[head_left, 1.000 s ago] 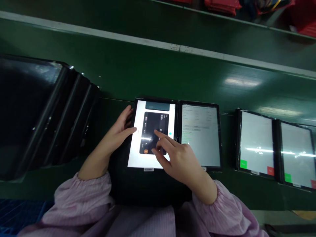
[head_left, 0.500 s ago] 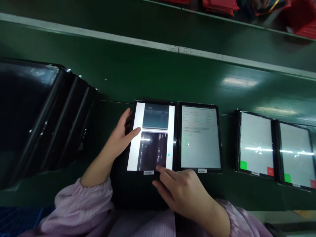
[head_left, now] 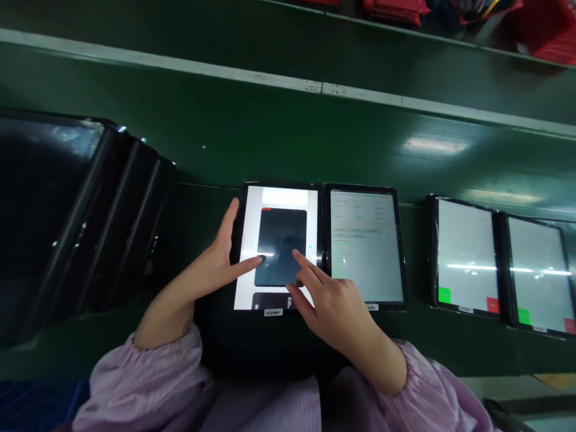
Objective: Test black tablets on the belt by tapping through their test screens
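A lit tablet (head_left: 282, 231) lies flat on the green bench, its white screen showing dark app cards and a barcode label at its lower edge. My left hand (head_left: 219, 258) is spread at the tablet's left edge, its thumb stretched over the screen. From the lower right, my right hand (head_left: 333, 303) reaches over the screen, index finger extended at the dark card; thumb apart, other fingers curled. Whether that fingertip touches the glass I cannot tell. Close against its right side is a second tablet (head_left: 365, 252) showing text and check boxes, its lower left corner partly behind my right hand.
Overlapping dark tablets (head_left: 49, 222) are piled at the left. On the right lie two more tablets, one (head_left: 468, 246) beside another (head_left: 540, 270), with white screens and green and red squares. Red packages (head_left: 398, 9) sit beyond the pale rail (head_left: 252, 77).
My right index finger has moved up the screen from its lower edge. The cards on the display have shifted downward. My left thumb sits slightly lower.
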Demonstrator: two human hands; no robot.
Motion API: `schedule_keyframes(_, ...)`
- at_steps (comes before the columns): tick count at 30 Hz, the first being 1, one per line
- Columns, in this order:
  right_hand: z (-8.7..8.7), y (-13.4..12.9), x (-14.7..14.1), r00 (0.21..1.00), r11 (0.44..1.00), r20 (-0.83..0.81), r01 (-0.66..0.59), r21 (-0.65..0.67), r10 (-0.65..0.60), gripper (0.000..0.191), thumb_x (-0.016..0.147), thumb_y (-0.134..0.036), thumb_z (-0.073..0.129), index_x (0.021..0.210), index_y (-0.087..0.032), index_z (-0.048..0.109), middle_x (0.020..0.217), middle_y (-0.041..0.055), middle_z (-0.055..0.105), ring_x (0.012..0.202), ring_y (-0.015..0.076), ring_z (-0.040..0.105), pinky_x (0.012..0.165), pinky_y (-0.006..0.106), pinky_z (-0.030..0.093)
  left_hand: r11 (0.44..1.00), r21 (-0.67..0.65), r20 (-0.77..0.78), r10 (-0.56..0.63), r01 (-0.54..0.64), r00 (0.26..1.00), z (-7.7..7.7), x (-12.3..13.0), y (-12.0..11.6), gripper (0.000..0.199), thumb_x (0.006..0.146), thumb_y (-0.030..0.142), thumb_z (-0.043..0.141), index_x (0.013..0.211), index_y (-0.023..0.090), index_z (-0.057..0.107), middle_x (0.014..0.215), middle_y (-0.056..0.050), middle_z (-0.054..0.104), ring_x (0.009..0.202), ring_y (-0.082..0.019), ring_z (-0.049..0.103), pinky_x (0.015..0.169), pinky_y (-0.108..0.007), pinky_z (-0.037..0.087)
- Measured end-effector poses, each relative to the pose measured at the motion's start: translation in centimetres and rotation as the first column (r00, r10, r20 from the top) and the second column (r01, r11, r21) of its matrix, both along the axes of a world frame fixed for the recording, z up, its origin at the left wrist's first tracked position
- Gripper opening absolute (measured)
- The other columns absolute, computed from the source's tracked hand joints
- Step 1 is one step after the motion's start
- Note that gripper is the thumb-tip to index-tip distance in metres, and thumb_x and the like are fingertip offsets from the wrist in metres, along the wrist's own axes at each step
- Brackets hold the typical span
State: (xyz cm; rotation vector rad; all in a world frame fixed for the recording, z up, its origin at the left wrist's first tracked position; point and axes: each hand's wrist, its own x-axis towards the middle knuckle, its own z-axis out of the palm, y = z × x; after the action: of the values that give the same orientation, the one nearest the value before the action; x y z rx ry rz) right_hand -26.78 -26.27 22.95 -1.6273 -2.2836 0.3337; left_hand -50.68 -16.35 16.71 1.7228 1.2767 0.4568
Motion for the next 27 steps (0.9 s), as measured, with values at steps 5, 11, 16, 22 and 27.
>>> schedule_keyframes(5,0.4,-0.5,0.3,0.999,1.0,-0.049,-0.018,-0.01,0.018,0.031,0.113,-0.028,0.048,0.099,-0.015,0.072,0.131,0.0136,0.08,0.044,0.0062,0.058,0.041,0.026,0.041,0.999,-0.035,0.058,0.036,-0.034,0.998,0.2,0.4,0.0,0.126,0.084,0.084,0.068,0.175,0.028,0.004,0.185,-0.015,-0.002,0.17,-0.042,0.003,0.134,-0.063,0.018)
schedule_keyframes(11,0.8,-0.4,0.0,0.995,1.0,-0.1,-0.023,-0.014,0.021,0.035,0.114,-0.029,0.045,0.092,-0.016,0.069,0.129,0.0113,0.081,0.046,0.0069,0.06,0.04,0.026,0.044,0.986,-0.144,0.159,0.108,-0.085,0.981,0.5,0.3,0.4,0.117,0.088,0.066,0.075,0.175,0.029,0.005,0.184,-0.017,0.014,0.169,-0.041,0.013,0.133,-0.066,0.022)
schedule_keyframes(16,0.5,-0.2,-0.2,0.996,1.0,-0.089,-0.02,-0.024,0.018,0.036,0.114,-0.029,0.045,0.089,-0.017,0.068,0.133,0.0097,0.08,0.049,0.0075,0.065,0.041,0.026,0.045,0.96,-0.203,0.223,0.235,-0.191,0.946,0.8,0.1,0.9,0.105,0.087,0.053,0.079,0.173,0.031,0.024,0.175,-0.017,0.039,0.166,-0.041,0.025,0.132,-0.066,0.027)
schedule_keyframes(22,0.3,-0.2,0.0,0.993,1.0,-0.118,0.006,-0.005,-0.006,0.034,0.115,-0.029,0.045,0.096,-0.016,0.07,0.13,0.01,0.081,0.048,0.0074,0.065,0.041,0.026,0.044,0.905,-0.214,0.194,0.409,-0.369,0.892,1.5,1.1,1.0,0.081,0.082,0.049,0.077,0.156,0.024,0.055,0.159,-0.015,0.06,0.158,-0.039,0.044,0.13,-0.058,0.037)
schedule_keyframes(27,0.6,-0.7,0.3,0.979,0.998,-0.203,0.024,-0.058,-0.035,0.035,0.114,-0.028,0.044,0.091,-0.016,0.067,0.134,0.0129,0.079,0.04,0.0036,0.053,0.039,0.025,0.042,0.884,-0.15,-0.02,0.445,-0.442,0.896,2.9,1.1,1.0,0.052,0.08,0.054,0.068,0.123,0.025,0.075,0.122,-0.01,0.08,0.119,-0.035,0.073,0.107,-0.048,0.059)
